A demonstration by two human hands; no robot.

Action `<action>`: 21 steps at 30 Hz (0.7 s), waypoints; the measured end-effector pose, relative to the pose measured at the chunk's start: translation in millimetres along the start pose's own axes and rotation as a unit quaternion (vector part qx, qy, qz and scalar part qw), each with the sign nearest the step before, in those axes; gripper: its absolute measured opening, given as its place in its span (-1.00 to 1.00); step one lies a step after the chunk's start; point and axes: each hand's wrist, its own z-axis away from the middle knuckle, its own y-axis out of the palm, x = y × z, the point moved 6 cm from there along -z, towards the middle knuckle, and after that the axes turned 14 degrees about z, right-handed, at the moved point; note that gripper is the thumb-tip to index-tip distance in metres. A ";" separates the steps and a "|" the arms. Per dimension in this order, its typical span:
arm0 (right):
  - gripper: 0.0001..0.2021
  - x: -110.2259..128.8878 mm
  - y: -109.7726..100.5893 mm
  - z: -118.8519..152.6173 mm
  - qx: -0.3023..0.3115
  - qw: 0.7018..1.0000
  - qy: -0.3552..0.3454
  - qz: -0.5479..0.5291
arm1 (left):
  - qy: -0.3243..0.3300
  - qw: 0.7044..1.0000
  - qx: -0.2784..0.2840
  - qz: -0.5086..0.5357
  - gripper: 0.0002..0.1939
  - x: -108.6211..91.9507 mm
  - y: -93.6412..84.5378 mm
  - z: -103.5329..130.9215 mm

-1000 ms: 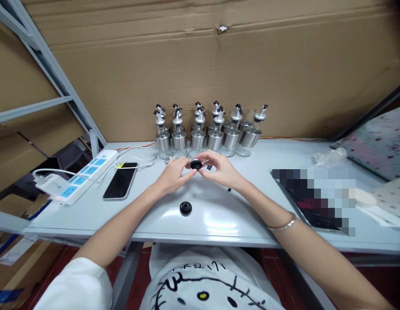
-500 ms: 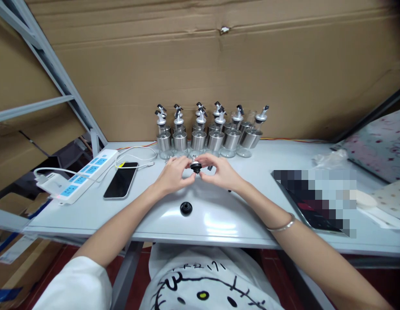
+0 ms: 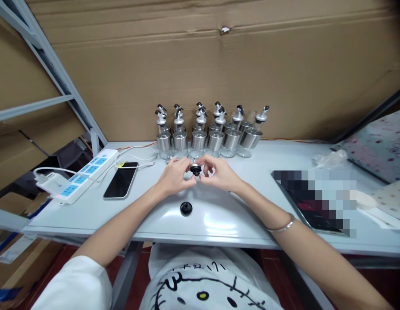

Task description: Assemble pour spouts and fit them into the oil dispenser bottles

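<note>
Between my two hands is a bottle pourer point(image 3: 195, 169), its black ribbed stopper facing me and its silver collar behind. My left hand point(image 3: 176, 175) grips it from the left with thumb and fingers. From the right, my right hand point(image 3: 219, 173) pinches it, fingers curled around its edge. The pourer's spout is mostly hidden behind the fingers. Nearer me on the table lies a loose black rubber stopper point(image 3: 186, 208). Beyond my hands stand several glass oil bottles point(image 3: 198, 140) with steel sleeves, most topped with silver pourers.
A white power strip point(image 3: 88, 176) and a phone point(image 3: 121, 181) with a white cable point(image 3: 138, 148) lie on the left. At the right is a dark tablet-like device point(image 3: 303, 202), partly blurred out, near a clear plastic bag point(image 3: 331, 159). Cardboard point(image 3: 200, 64) backs the table.
The pourer has shifted very slightly toward me, and my right hand's fingers have curled a little. A small dark part seen through the right fingers is now hidden.
</note>
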 end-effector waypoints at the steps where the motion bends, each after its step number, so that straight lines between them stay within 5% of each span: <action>1: -0.77 -0.3 0.4 0.2 0.002 1.000 0.004 -0.002 | -0.002 1.000 0.001 0.002 -0.88 -0.2 0.3 0.1; 21: -0.85 -3.5 1.1 0.1 0.031 0.999 0.034 -0.011 | 0.016 0.999 0.035 0.029 -0.93 0.9 6.1 0.6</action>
